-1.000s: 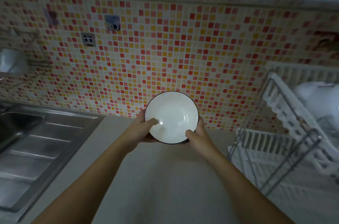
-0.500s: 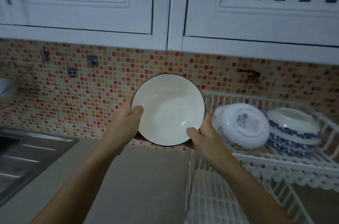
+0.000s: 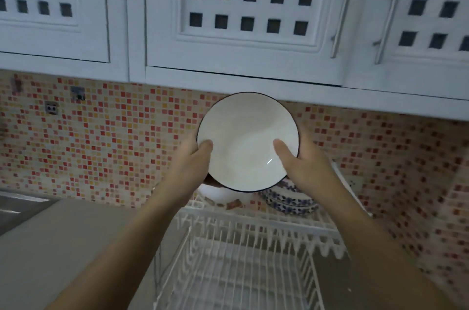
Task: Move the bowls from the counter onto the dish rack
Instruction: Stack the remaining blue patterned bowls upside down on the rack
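Held bowl: a white bowl with a thin dark rim, tilted so its inside faces the camera, raised in the air above the dish rack's upper tier and in front of the mosaic wall.
Left hand: closed on the bowl's left edge, thumb lying over the rim on the inside, the other fingers hidden behind the bowl.
Right hand: gripping the bowl's right edge, thumb pressed inside the bowl, the other fingers out of sight behind it.
Dish rack: white wire, two tiers, standing on the tabletop against the wall; the lower tier's bare wires fill the near foreground.
Rack contents: on the upper tier a plain white bowl shows just under the held one, and beside it a stack of blue-patterned bowls, partly hidden by the right hand.
Tabletop: pale grey, left of the rack.
Sink: steel edge at far left.
Wall: orange and red mosaic tiles.
Above: white cabinets with square cut-outs.
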Available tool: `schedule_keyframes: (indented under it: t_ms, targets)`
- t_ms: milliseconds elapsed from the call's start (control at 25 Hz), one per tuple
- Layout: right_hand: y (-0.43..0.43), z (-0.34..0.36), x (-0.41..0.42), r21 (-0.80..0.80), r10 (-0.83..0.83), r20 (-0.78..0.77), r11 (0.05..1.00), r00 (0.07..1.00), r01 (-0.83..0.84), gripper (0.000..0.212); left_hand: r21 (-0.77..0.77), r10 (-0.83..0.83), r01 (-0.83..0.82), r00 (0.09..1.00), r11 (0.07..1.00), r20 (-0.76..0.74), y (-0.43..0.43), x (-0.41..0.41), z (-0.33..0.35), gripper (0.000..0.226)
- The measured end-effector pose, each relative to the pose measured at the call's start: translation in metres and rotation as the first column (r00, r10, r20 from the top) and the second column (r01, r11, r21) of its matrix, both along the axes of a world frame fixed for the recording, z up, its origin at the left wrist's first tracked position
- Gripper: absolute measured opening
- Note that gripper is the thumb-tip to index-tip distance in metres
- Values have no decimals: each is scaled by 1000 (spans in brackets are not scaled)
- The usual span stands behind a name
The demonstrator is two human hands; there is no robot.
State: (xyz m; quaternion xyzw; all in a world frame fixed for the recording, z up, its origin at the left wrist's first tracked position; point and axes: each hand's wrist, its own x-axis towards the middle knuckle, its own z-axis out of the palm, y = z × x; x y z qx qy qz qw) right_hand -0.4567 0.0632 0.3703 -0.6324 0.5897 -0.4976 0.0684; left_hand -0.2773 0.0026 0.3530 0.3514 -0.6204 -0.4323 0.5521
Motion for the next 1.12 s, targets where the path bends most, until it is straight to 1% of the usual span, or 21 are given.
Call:
schedule_keyframes:
  t_ms: [80, 160, 240, 320, 360, 400, 440, 480, 560, 600, 680, 760, 800, 880, 920, 960, 1000, 1080, 1120]
  targets:
    - [6, 0, -19, -145, -143, -68, 981, 987, 132, 46, -25, -39, 39, 999, 999, 18, 3, -23, 2, 33]
    - [11, 0, -37, -229, -280, -131, 942, 951, 246, 45, -33, -90, 92, 995, 995, 43, 6, -45, 5, 39]
    - [13, 3, -54, -235, -389, -221, 911, 894, 339, 38, -25, -129, 131, 989, 991, 77, 10, -65, 4, 41]
    - [9, 7, -72, -231, -437, -260, 894, 861, 383, 30, 16, -190, 189, 977, 982, 97, 12, -77, 6, 33]
    - [7, 7, -79, -246, -454, -264, 885, 851, 396, 28, 63, -236, 230, 965, 971, 112, 10, -79, 9, 32]
    - [5, 3, -85, -283, -467, -261, 874, 845, 396, 27, 127, -296, 280, 946, 952, 132, 7, -79, 12, 45]
    - [3, -1, -90, -345, -471, -253, 860, 845, 376, 28, 191, -361, 332, 922, 923, 139, 1, -78, 16, 62]
    - [3, -5, -93, -420, -466, -255, 842, 847, 337, 29, 241, -430, 391, 893, 888, 137, -5, -78, 21, 74]
    - [3, -12, -98, -574, -455, -312, 790, 834, 216, 30, 299, -560, 503, 815, 811, 148, -12, -78, 30, 83]
    - [2, -14, -102, -635, -468, -361, 757, 806, 155, 30, 311, -608, 542, 774, 781, 178, -13, -79, 33, 83]
    - [-4, -16, -111, -730, -516, -435, 682, 738, 47, 31, 309, -652, 578, 712, 755, 261, -13, -83, 33, 77]
    - [-7, -16, -116, -764, -482, -449, 644, 752, -44, 32, 285, -670, 606, 681, 742, 296, -13, -86, 29, 68]
    - [-7, -16, -118, -766, -449, -457, 638, 768, -82, 32, 263, -676, 622, 677, 737, 293, -11, -86, 27, 61]
    - [-7, -14, -120, -751, -398, -473, 649, 786, -123, 31, 208, -660, 626, 706, 751, 257, -10, -88, 23, 49]
    - [-6, -11, -120, -729, -368, -479, 673, 797, -128, 29, 180, -639, 613, 731, 769, 239, -9, -88, 21, 49]
    - [-3, -6, -120, -683, -319, -486, 720, 814, -125, 28, 146, -611, 594, 757, 791, 232, -7, -88, 20, 52]
    - [2, 0, -120, -607, -249, -494, 784, 833, -126, 27, 101, -573, 567, 783, 818, 243, -7, -88, 19, 57]
    - [16, 9, -124, -377, -69, -493, 916, 868, -141, 27, -48, -445, 485, 834, 873, 327, -9, -87, 17, 64]
    - [23, 12, -127, -231, 36, -456, 960, 889, -157, 36, -149, -349, 432, 853, 889, 387, -10, -87, 17, 68]
